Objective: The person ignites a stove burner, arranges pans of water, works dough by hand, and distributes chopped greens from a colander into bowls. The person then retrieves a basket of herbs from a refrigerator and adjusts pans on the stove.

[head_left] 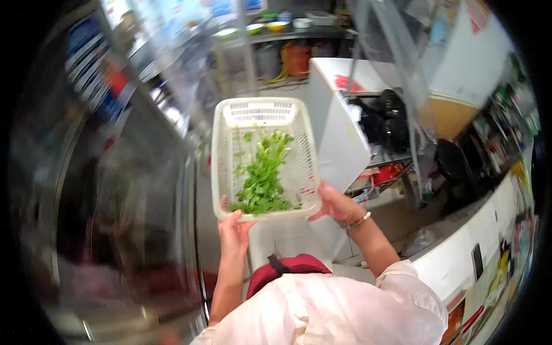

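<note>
A white slatted plastic basket (217,149) is held out in front of my body at the centre of the head view. Inside it lies a bunch of leafy green herbs (264,172), the leaves toward me and the pale stems toward the far end. My left hand (233,233) grips the near left corner, its thumb over the rim. At the near right corner my right hand (334,206) is closed on the rim, with a bracelet (361,219) at the wrist. The undersides of both hands' grips are hidden by the basket.
Clear plastic curtain strips (233,57) hang ahead. Beyond them a counter (299,34) carries several bowls. A white cabinet (339,123) stands to the right, near a black bag (393,118). Glass doors (132,230) run along my left, and a white counter (460,247) is at lower right.
</note>
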